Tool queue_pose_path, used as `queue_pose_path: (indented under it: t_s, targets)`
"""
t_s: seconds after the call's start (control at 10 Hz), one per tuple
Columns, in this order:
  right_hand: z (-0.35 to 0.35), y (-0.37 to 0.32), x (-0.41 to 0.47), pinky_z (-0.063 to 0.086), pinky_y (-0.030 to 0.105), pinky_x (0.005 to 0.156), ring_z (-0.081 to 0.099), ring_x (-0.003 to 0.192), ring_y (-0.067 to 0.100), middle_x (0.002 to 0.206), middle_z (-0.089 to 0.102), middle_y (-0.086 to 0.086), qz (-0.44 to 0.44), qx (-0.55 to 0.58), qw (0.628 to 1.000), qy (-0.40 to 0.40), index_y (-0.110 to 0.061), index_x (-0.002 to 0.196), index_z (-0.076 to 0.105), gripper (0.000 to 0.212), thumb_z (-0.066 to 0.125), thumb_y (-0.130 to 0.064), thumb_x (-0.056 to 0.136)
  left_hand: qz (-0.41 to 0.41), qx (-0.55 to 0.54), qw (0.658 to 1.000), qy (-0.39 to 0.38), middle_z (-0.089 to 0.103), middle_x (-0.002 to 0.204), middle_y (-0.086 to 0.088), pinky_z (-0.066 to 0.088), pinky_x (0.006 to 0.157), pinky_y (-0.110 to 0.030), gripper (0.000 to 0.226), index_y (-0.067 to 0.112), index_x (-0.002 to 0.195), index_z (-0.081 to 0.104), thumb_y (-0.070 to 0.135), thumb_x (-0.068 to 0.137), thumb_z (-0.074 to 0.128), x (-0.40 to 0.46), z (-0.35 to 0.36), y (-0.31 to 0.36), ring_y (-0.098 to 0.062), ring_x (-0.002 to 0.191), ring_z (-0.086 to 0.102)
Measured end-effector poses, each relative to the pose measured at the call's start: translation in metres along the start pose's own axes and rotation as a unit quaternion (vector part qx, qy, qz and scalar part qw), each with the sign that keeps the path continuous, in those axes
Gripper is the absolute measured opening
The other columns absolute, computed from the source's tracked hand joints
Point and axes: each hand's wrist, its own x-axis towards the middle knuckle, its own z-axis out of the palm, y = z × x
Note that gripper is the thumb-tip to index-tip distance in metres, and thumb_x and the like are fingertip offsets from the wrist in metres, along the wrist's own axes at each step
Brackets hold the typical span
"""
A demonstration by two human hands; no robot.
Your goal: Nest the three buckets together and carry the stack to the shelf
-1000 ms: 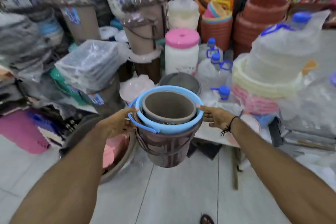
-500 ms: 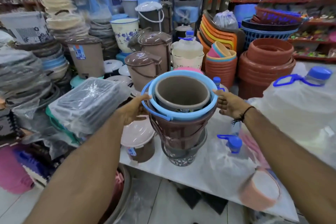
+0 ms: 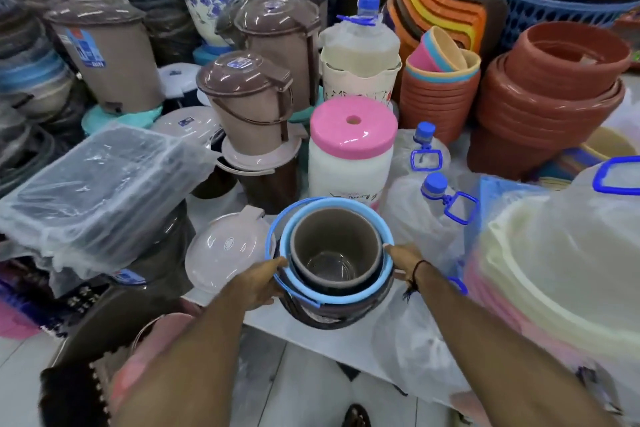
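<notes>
Blue-rimmed stack of three nested buckets (image 3: 330, 263) — taupe innermost, blue middle, dark brown outermost — held at the near edge of the white table (image 3: 311, 333). Left hand (image 3: 258, 282) and right hand (image 3: 401, 258), arms extended, each close their fingers on opposite sides of the rim. Two hands — one stack.

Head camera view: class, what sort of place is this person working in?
Most likely a plastic housewares shop: stacked terracotta-coloured basins, several identical lidded brown bins and film-wrapped trays crowd around the nested buckets.
</notes>
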Motion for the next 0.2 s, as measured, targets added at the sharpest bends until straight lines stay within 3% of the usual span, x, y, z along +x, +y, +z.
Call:
queue_pose_path:
  t_s: [0.1, 0.2]
  targets:
    - [-0.002, -0.005, 0.008, 0.055, 0.048, 0.091, 0.066, 0.093, 0.032, 0.107, 0.069, 0.018, -0.006, -0.071, 0.997, 0.025, -0.001, 0.113, 0.065, 0.042, 0.060, -0.035, 0.090, 0.014, 0.034, 0.999, -0.002, 0.071, 0.062, -0.010, 0.052, 0.077, -0.028, 0.040, 0.002, 0.094, 0.068, 0.032, 0.068, 0.076, 0.009, -0.003, 0.012, -0.023, 0.060, 0.065]
    - [0.001, -0.041, -0.001, 0.042, 0.045, 0.104, 0.053, 0.123, 0.035, 0.138, 0.055, 0.017, -0.087, -0.202, 0.971, 0.090, -0.007, 0.138, 0.048, 0.071, 0.052, -0.057, 0.088, 0.098, 0.126, 0.983, 0.092, 0.067, 0.116, -0.016, 0.055, 0.074, -0.035, 0.080, -0.001, 0.130, 0.053, 0.053, 0.073, 0.070, 0.015, -0.014, 0.060, -0.028, 0.096, 0.068]
